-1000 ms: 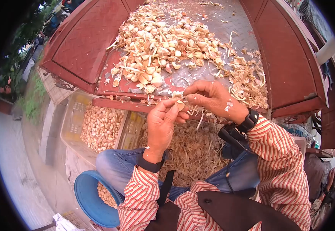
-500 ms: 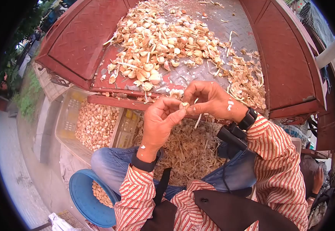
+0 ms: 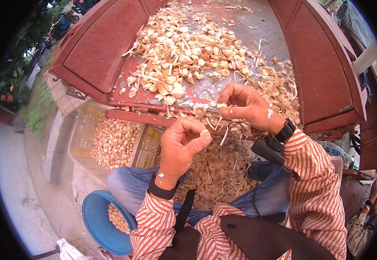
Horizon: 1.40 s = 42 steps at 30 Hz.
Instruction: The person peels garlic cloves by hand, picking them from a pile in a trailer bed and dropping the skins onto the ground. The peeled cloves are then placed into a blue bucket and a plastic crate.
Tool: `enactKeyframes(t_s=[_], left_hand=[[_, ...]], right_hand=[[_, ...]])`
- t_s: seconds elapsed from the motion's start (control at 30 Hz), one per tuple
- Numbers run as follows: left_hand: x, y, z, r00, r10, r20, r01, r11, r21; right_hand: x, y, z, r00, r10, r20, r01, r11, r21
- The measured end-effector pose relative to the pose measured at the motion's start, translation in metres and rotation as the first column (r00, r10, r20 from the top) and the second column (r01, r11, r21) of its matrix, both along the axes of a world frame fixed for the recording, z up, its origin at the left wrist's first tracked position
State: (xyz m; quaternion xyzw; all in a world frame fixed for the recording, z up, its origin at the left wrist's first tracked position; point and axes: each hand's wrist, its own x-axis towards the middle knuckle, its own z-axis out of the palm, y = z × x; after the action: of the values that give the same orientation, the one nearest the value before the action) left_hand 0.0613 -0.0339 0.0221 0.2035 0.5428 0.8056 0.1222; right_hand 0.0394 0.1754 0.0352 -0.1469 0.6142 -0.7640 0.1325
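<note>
My left hand (image 3: 180,146) pinches a small garlic clove (image 3: 204,132) between thumb and forefinger, above my lap. My right hand (image 3: 245,106) is a little higher and to the right, fingers curled on a strip of papery garlic skin (image 3: 221,105). The two hands are apart. Behind them a heap of garlic cloves (image 3: 184,52) and husks lies on the red metal cart bed (image 3: 93,47). Dry peelings (image 3: 216,171) fill the space between my knees.
A pale plastic crate (image 3: 81,130) of peeled cloves stands at the left, below the cart edge. A blue bowl (image 3: 95,219) with cloves sits by my left knee. Loose husks (image 3: 279,89) lie right of the heap. Another person's hand (image 3: 372,197) shows at the far right.
My hands have separated: the right one has lifted up and right with the pulled-off skin, while the left has kept the clove and dropped slightly.
</note>
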Motion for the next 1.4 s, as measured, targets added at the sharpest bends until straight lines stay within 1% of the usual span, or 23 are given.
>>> enactKeyframes(t_s=[0.1, 0.13, 0.17, 0.23, 0.33, 0.37, 0.4, 0.43, 0.47, 0.5, 0.6, 0.7, 0.8, 0.9, 0.97, 1.0, 1.03, 1.07, 1.13, 1.17, 1.23, 1.33, 1.4], left_hand=[[0.005, -0.025, 0.017, 0.967, 0.177, -0.183, -0.2, 0.973, -0.115], [0.0, -0.046, 0.026, 0.912, 0.323, -0.254, -0.378, 0.902, -0.208], [-0.009, -0.074, 0.023, 0.843, 0.479, -0.245, -0.537, 0.785, -0.31], [-0.037, -0.145, 0.019, 0.806, 0.444, -0.392, -0.563, 0.368, -0.741], [-0.053, -0.163, 0.027, 0.726, 0.184, -0.662, -0.679, 0.041, -0.733], [-0.06, -0.144, 0.032, 0.75, 0.275, -0.602, -0.657, 0.203, -0.726], [-0.068, -0.115, 0.039, 0.775, 0.245, -0.582, -0.631, 0.327, -0.703], [-0.077, -0.085, 0.043, 0.795, 0.215, -0.567, -0.596, 0.448, -0.666], [-0.085, -0.054, 0.045, 0.793, 0.096, -0.602, -0.568, 0.476, -0.672], [-0.099, -0.029, 0.033, 0.698, -0.029, -0.715, -0.616, 0.484, -0.622], [-0.139, 0.041, -0.005, 0.528, -0.292, -0.798, -0.697, 0.388, -0.603], [-0.16, 0.071, -0.02, 0.657, -0.443, -0.61, -0.623, 0.139, -0.77], [-0.158, 0.074, -0.027, 0.679, -0.436, -0.59, -0.613, 0.104, -0.783], [-0.154, 0.064, -0.024, 0.749, -0.316, -0.582, -0.523, 0.258, -0.813], [-0.15, 0.057, -0.023, 0.787, -0.16, -0.596, -0.484, 0.439, -0.757], [-0.145, 0.054, -0.015, 0.906, -0.06, -0.419, -0.329, 0.526, -0.785], [-0.136, 0.05, -0.003, 0.975, 0.0, -0.224, -0.169, 0.657, -0.734], [-0.126, 0.047, 0.005, 1.0, 0.026, -0.008, -0.025, 0.774, -0.633], [-0.109, 0.041, 0.008, 0.994, 0.009, 0.106, 0.041, 0.887, -0.46], [-0.103, 0.04, 0.008, 0.987, -0.008, 0.162, 0.067, 0.93, -0.362], [-0.097, 0.042, 0.0, 0.981, 0.031, 0.192, 0.027, 0.955, -0.295], [-0.086, 0.05, -0.002, 0.974, 0.037, 0.223, 0.0, 0.986, -0.164], [-0.07, 0.056, -0.004, 0.977, 0.033, 0.211, -0.022, 0.998, -0.057]], right_hand=[[0.022, -0.012, 0.026, 0.998, 0.058, 0.037, -0.049, 0.975, -0.215], [0.036, -0.024, 0.041, 0.984, 0.119, -0.133, -0.158, 0.929, -0.333], [0.05, -0.027, 0.058, 0.948, 0.169, -0.269, -0.248, 0.922, -0.296], [0.063, -0.026, 0.091, 0.826, 0.316, -0.467, -0.443, 0.876, -0.19], [0.094, -0.028, 0.117, 0.883, 0.394, -0.255, -0.467, 0.793, -0.391], [0.102, -0.03, 0.124, 0.913, 0.377, -0.158, -0.404, 0.775, -0.485], [0.103, -0.035, 0.131, 0.948, 0.283, -0.149, -0.318, 0.779, -0.541], [0.101, -0.04, 0.129, 0.951, 0.182, -0.251, -0.293, 0.794, -0.532], [0.099, -0.044, 0.128, 0.936, 0.073, -0.344, -0.257, 0.809, -0.529], [0.096, -0.048, 0.114, 0.843, -0.035, -0.537, -0.263, 0.844, -0.467], [0.094, -0.046, 0.124, 0.793, -0.091, -0.602, -0.198, 0.896, -0.397], [0.09, -0.036, 0.127, 0.819, -0.093, -0.566, -0.166, 0.906, -0.389], [0.103, -0.038, 0.119, 0.813, -0.272, -0.515, -0.011, 0.877, -0.481], [0.103, -0.038, 0.114, 0.768, -0.317, -0.557, -0.029, 0.851, -0.524], [0.088, -0.022, 0.106, 0.734, -0.16, -0.66, -0.181, 0.89, -0.418], [0.077, -0.009, 0.104, 0.725, -0.022, -0.688, -0.265, 0.914, -0.309], [0.07, -0.002, 0.099, 0.781, 0.002, -0.625, -0.23, 0.931, -0.284], [0.067, -0.001, 0.091, 0.887, -0.094, -0.453, -0.063, 0.945, -0.319], [0.038, 0.003, 0.07, 0.955, -0.278, -0.106, 0.246, 0.938, -0.244], [0.02, 0.015, 0.058, 0.962, -0.271, 0.042, 0.274, 0.957, -0.092], [-0.002, 0.022, 0.024, 0.934, -0.303, 0.188, 0.321, 0.944, -0.075], [-0.008, 0.016, 0.01, 0.906, -0.327, 0.269, 0.335, 0.942, 0.019], [-0.007, 0.01, 0.001, 0.958, -0.288, 0.009, 0.274, 0.921, 0.278]])
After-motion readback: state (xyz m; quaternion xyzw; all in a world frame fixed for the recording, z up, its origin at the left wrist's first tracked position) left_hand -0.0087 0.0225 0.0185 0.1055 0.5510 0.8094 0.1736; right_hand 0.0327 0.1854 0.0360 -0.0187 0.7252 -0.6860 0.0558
